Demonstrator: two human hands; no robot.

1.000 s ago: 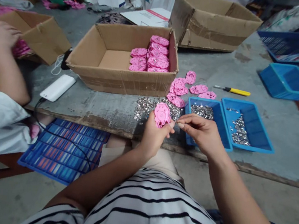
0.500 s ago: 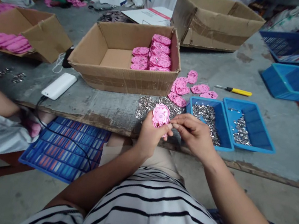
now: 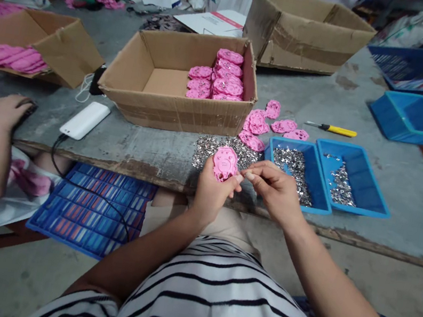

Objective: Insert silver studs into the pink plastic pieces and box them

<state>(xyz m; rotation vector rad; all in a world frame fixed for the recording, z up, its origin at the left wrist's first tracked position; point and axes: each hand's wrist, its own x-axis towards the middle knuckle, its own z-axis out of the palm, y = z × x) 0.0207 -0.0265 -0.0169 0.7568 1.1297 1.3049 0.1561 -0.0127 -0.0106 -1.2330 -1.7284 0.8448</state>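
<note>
A pink plastic part (image 3: 224,162), flat with scalloped edges and small holes, is gripped upright in my left hand (image 3: 210,191) above the table's front edge. My right hand (image 3: 275,188) is closed in a pinch beside the part's lower right edge; whatever sits between its fingertips is too small to make out. Behind the hands lies a spread of small shiny metal pieces (image 3: 207,147). Just to the right, a blue tray (image 3: 323,207) holds more such pieces, and a second blue tray (image 3: 380,205) adjoins it. Several loose pink parts (image 3: 256,121) lie beyond the pile.
A cardboard box (image 3: 174,114) with stacked pink parts stands ahead, another box (image 3: 295,43) behind it. A yellow-handled screwdriver (image 3: 341,130) and a blue bin (image 3: 413,119) are at right. At left are a white power bank (image 3: 84,121) and a co-worker's hand (image 3: 6,113).
The pink part has tilted and shifted slightly left in my left hand. My right hand stays pinched beside it. At left, the co-worker's arm has swung up onto the table.
</note>
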